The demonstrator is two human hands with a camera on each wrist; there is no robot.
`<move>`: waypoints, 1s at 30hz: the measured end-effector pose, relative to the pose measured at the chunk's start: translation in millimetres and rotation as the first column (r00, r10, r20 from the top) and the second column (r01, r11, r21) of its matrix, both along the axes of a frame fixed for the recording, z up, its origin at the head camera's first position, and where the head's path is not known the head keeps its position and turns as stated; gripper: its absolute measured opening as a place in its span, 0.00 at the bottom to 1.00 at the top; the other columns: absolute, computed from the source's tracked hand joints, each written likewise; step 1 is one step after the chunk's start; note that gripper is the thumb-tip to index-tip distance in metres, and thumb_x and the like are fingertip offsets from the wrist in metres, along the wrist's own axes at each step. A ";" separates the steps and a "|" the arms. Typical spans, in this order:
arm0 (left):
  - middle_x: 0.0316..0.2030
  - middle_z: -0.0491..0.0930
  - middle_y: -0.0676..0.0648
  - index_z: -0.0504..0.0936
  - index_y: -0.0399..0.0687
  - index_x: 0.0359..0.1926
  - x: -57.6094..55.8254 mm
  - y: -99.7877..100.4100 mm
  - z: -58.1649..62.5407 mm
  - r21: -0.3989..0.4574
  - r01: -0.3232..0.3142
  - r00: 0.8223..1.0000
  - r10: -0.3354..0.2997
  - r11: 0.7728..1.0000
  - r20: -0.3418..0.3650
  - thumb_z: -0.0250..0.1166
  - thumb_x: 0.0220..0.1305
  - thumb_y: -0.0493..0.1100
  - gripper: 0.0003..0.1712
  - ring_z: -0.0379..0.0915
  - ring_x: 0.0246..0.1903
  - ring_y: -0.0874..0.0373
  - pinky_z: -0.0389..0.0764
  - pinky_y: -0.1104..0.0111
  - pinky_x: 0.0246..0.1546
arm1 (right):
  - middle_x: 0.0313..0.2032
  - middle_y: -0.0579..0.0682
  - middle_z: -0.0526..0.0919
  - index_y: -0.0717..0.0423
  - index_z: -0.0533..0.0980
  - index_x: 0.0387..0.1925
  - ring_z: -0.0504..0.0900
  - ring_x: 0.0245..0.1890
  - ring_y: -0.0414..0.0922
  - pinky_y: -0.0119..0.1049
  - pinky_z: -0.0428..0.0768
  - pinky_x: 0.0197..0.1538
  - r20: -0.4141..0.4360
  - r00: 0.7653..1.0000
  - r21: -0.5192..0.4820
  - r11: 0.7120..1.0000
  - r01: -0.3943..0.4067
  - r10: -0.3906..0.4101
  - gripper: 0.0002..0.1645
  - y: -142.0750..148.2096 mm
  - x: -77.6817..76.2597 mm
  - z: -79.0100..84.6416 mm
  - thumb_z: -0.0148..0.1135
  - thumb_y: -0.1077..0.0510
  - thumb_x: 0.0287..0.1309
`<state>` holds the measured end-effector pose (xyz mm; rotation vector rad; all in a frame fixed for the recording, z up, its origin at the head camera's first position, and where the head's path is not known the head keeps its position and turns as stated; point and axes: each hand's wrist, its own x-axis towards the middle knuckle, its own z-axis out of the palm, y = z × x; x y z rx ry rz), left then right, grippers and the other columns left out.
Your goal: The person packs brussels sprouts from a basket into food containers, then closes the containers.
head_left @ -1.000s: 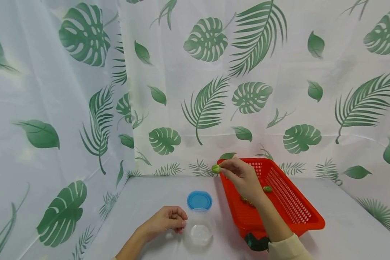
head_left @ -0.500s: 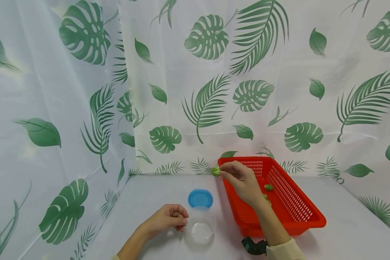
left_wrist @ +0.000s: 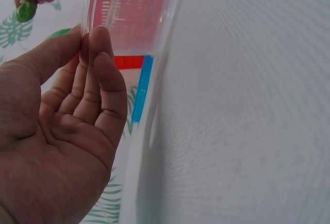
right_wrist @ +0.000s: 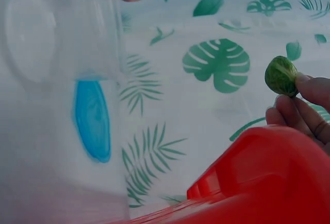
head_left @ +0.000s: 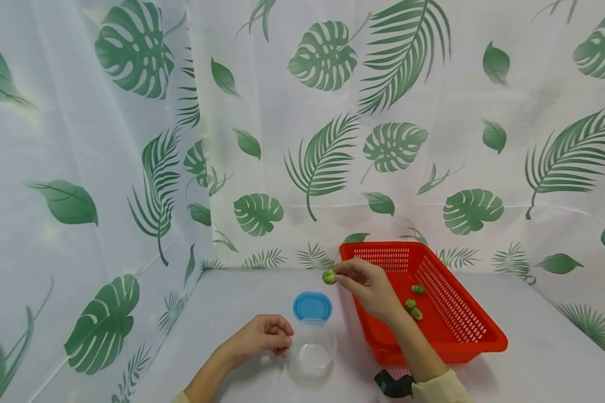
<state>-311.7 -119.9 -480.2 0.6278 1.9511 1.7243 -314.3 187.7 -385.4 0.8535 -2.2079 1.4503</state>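
Note:
My right hand (head_left: 370, 288) pinches a Brussels sprout (head_left: 329, 276) between thumb and fingertips, in the air beside the far left rim of the red basket (head_left: 360, 313). In the right wrist view the sprout (right_wrist: 281, 76) shows its pale stem end towards the thumb. My left hand (head_left: 262, 338) is at the left side of a clear plastic container (head_left: 315, 358); in the left wrist view its thumb and fingertips pinch the rim of the container (left_wrist: 136, 13). Behind the container lies a blue lid (head_left: 312, 306).
Several Brussels sprouts (head_left: 416, 313) lie on the floor of the basket, which has slotted sides. A black strap-like object (head_left: 393, 384) is by the right wrist, near the basket's front. Leaf-printed white cloth (head_left: 327, 168) hangs behind and at the left of the white table (head_left: 252, 285).
My right hand has moved slightly down and left with the sprout, uncovering more sprouts in the basket. The left hand stays at the container. The head view has tilted slightly.

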 end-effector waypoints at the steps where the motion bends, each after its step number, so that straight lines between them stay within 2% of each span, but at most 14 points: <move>1: 0.31 0.85 0.48 0.79 0.26 0.50 0.1 0.0 0.0 -0.002 -0.001 1.000 0.001 1.000 -0.003 0.71 0.68 0.40 0.20 0.82 0.30 0.59 0.83 0.68 0.36 | 0.43 0.48 0.90 0.50 0.83 0.49 0.87 0.41 0.42 0.31 0.85 0.44 0.004 1.000 0.012 1.000 0.000 0.000 0.09 -1.0 -0.1 -1.0 0.67 0.61 0.69; 11: 0.31 0.85 0.48 0.79 0.28 0.51 -0.6 0.4 3.2 -0.027 -0.015 1.000 0.015 1.000 -0.008 0.70 0.68 0.40 0.19 0.82 0.31 0.59 0.83 0.67 0.37 | 0.42 0.47 0.90 0.50 0.84 0.47 0.87 0.38 0.42 0.33 0.86 0.43 -0.025 0.999 0.067 0.997 -0.023 0.025 0.09 -9.9 -0.2 -4.3 0.68 0.61 0.68; 20: 0.31 0.85 0.46 0.78 0.27 0.51 -3.8 0.4 2.8 -0.031 -0.004 0.999 0.003 1.000 -0.033 0.69 0.69 0.39 0.19 0.82 0.31 0.59 0.84 0.67 0.37 | 0.43 0.46 0.89 0.50 0.85 0.47 0.87 0.40 0.42 0.33 0.86 0.45 -0.025 0.999 0.099 0.995 -0.017 0.019 0.09 -10.5 2.7 -5.4 0.68 0.62 0.67; 26: 0.31 0.85 0.47 0.80 0.29 0.50 -1.3 0.4 -0.5 -0.035 -0.013 1.000 0.012 0.999 -0.017 0.69 0.69 0.39 0.16 0.82 0.31 0.59 0.84 0.67 0.37 | 0.41 0.44 0.89 0.49 0.85 0.46 0.87 0.40 0.45 0.33 0.86 0.45 0.048 0.999 0.144 0.989 -0.028 0.021 0.08 -12.4 7.4 -7.8 0.68 0.61 0.68; 30: 0.31 0.85 0.49 0.79 0.30 0.50 -0.1 0.6 -1.0 -0.032 -0.018 1.000 0.018 0.999 -0.007 0.69 0.69 0.39 0.16 0.82 0.31 0.59 0.83 0.67 0.37 | 0.41 0.42 0.88 0.47 0.85 0.46 0.86 0.39 0.43 0.33 0.86 0.45 0.088 0.996 0.200 0.979 -0.046 0.029 0.09 -13.4 8.4 -10.6 0.69 0.61 0.67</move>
